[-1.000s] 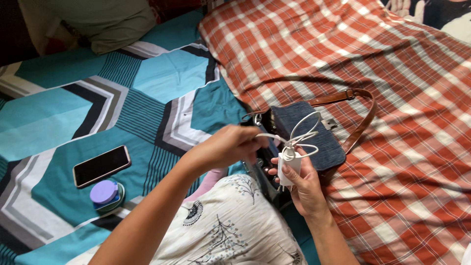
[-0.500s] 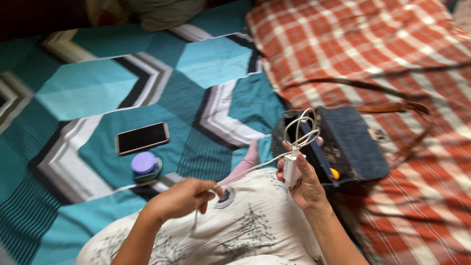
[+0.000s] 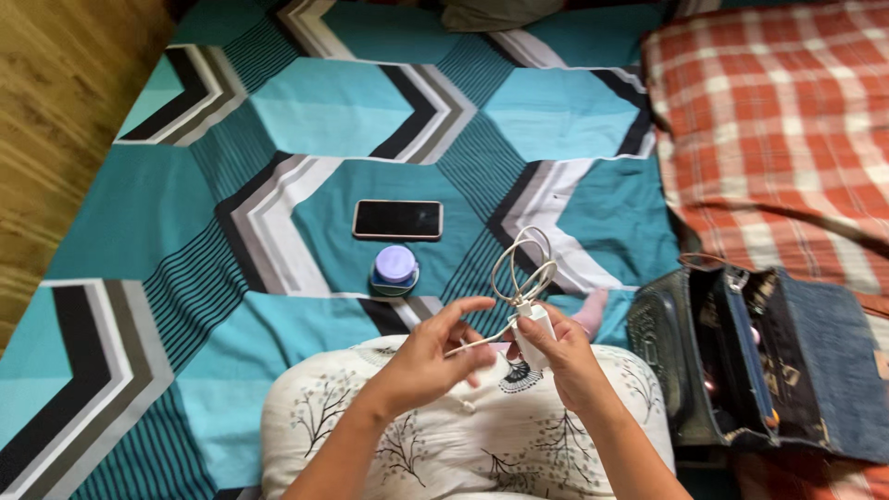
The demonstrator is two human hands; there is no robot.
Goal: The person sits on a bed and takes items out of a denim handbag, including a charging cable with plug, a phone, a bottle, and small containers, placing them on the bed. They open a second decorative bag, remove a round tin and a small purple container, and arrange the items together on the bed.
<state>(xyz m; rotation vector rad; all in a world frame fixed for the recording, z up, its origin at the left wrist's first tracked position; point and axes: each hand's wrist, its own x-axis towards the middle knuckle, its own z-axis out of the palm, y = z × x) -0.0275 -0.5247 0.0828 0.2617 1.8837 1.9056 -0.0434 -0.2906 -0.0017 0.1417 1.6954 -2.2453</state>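
Note:
My right hand (image 3: 563, 357) grips a white charger plug (image 3: 532, 335) with its white cable (image 3: 522, 265) looped above it. My left hand (image 3: 433, 356) pinches the loose end of the same cable just left of the plug. Both hands hover over my lap, which is covered in white cloth with a tree print (image 3: 482, 435). A black phone (image 3: 398, 219) lies face up on the teal patterned bedsheet (image 3: 185, 222) ahead of me. A small round jar with a purple lid (image 3: 395, 267) sits just below the phone.
An open dark bag with a denim flap (image 3: 769, 361) lies at my right, partly on a red and white checked blanket (image 3: 778, 130). A wooden floor (image 3: 56, 102) shows at the far left. A bare toe (image 3: 591, 311) peeks out beside the bag.
The view has swung left, away from the bag. My left hand drew along the cable out to the left, then came back beside the plug. My right hand has kept hold of the charger.

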